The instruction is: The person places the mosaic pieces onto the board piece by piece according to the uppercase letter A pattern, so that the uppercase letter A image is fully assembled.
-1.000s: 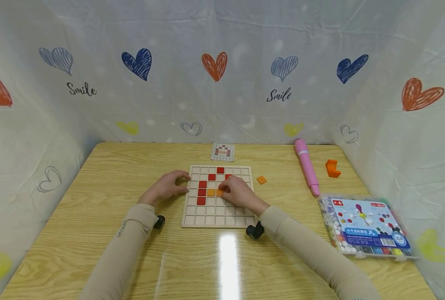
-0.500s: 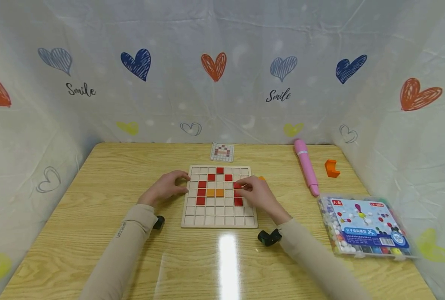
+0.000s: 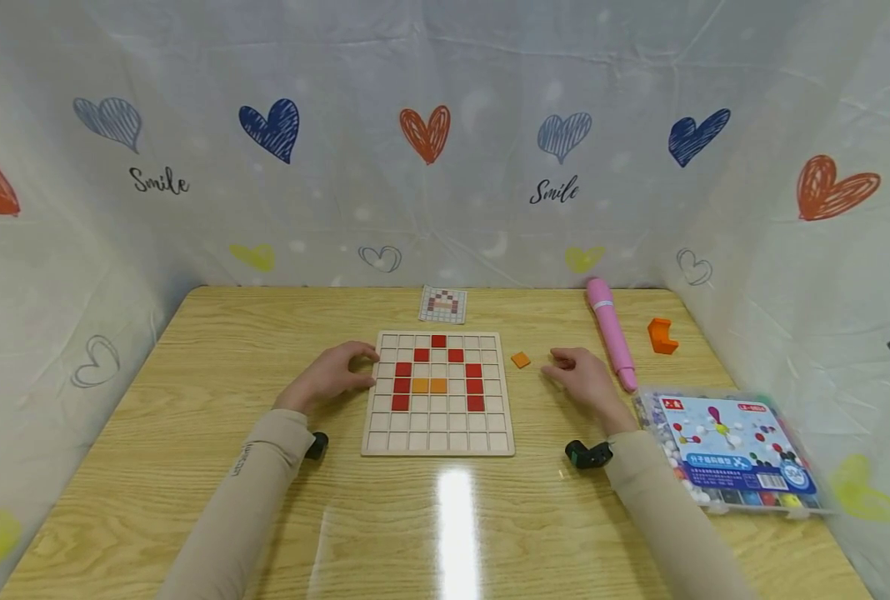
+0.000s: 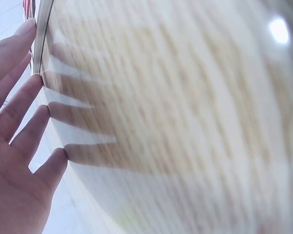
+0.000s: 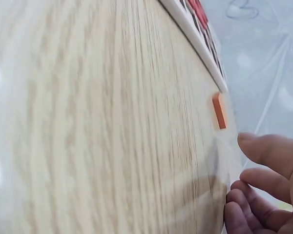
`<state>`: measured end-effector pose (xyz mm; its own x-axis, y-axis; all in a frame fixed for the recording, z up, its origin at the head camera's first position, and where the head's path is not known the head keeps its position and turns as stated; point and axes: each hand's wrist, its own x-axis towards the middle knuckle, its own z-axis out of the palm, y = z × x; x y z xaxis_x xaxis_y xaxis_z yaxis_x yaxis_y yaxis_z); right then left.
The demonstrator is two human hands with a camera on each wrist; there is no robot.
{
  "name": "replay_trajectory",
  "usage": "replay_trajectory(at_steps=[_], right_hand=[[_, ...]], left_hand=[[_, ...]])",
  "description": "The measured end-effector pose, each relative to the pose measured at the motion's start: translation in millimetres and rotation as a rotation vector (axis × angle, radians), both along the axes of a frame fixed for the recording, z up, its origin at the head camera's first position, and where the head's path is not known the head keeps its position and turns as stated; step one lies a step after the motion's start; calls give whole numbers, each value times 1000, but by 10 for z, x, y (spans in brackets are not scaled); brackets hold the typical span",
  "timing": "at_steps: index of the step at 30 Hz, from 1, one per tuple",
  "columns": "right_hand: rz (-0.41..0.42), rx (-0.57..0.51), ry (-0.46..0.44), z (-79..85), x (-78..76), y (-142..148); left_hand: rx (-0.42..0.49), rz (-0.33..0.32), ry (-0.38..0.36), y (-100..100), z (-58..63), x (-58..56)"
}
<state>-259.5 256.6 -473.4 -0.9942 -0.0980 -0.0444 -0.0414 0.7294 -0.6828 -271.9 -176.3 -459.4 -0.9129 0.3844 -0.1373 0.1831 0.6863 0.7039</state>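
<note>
A square wooden grid board (image 3: pixel 439 448) lies flat in the middle of the table. Red tiles (image 3: pixel 475 387) form a peaked arch in its cells, and two orange tiles (image 3: pixel 429 386) sit side by side within. My left hand (image 3: pixel 328 373) is at the board's left edge, thumb and fingertips right at the rim; the left wrist view shows its fingers spread, tips on the tabletop. A single orange tile (image 3: pixel 520 360) lies on the table just right of the board. My right hand (image 3: pixel 586 382) hovers to the right of that tile, fingers loosely bent and holding nothing.
Behind the board lies a small pattern card (image 3: pixel 442 305). On the right are a pink cylindrical stick (image 3: pixel 612 333), an orange angular piece (image 3: pixel 662 337) and a clear case of molecule-model parts (image 3: pixel 737 450). A heart-printed curtain (image 3: pixel 340 200) surrounds the table.
My right hand has left the orange tile on the board, passed over the red tiles and moved right, past the loose orange tile. My left hand has stayed at the board's edge.
</note>
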Motion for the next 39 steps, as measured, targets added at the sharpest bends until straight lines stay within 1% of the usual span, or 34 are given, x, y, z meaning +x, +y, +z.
replay_trajectory(at_steps=[3,7,13,18,23,25,31,35,39], right_hand=[[44,-5,8,-19,-53,22],[122,4,38,-47,-133,-33],[194,74,81,-77,-234,-162],[213,100,123,-71,-270,-212],[203,106,146,-49,-274,-239],[190,103,137,-43,-276,-248],[145,52,69,-27,-272,-257],[147,73,65,-26,-278,-257],[175,106,76,-22,-286,-265]], left_hand=[[-1,1,-1,0,-6,-4],[-5,-5,9,-4,-12,-7],[-3,-5,19,-12,-16,-8],[-7,-12,23,-11,-23,-12],[-5,-6,8,-4,-20,-20],[-5,-2,4,-2,-15,-23],[-6,1,2,-3,-18,-26],[-7,-2,6,-7,-33,-28],[-7,-5,11,-16,-41,-25]])
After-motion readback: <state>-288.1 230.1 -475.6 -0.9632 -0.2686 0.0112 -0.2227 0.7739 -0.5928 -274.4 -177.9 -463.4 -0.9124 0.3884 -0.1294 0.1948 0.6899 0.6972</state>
